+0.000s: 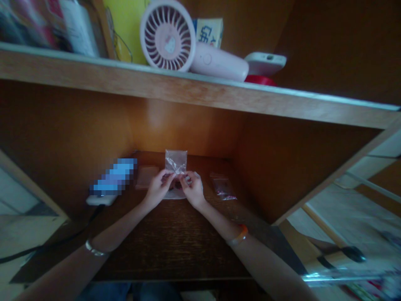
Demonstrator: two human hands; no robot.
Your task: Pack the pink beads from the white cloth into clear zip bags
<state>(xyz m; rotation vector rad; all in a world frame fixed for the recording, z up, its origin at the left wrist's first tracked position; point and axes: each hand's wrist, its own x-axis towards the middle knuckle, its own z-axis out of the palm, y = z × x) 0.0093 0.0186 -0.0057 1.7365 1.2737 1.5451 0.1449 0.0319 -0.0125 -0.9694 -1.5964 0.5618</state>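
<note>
Between my two hands is a small clear plastic bag (pixel 176 161), held up by its near edge with its far part standing above my fingers. My left hand (pixel 158 186) pinches that edge from the left, thumb and fingers together. From the right, my right hand (pixel 193 188) pinches the same edge close beside it. Below the fingers lies a whitish sheet or shallow dish (pixel 175 194) with small dark reddish bits on it, mostly hidden by my hands. The bag looks flat; any contents are too small to make out.
Left of my hands lies a stack of clear bags (pixel 147 177); at right, filled bags (pixel 223 187) with small dark pieces. A lit phone (pixel 115 177) leans on a white block (pixel 100 200) with a black cable. Overhead, a shelf edge (pixel 200 93) carries a pink fan (pixel 167 37).
</note>
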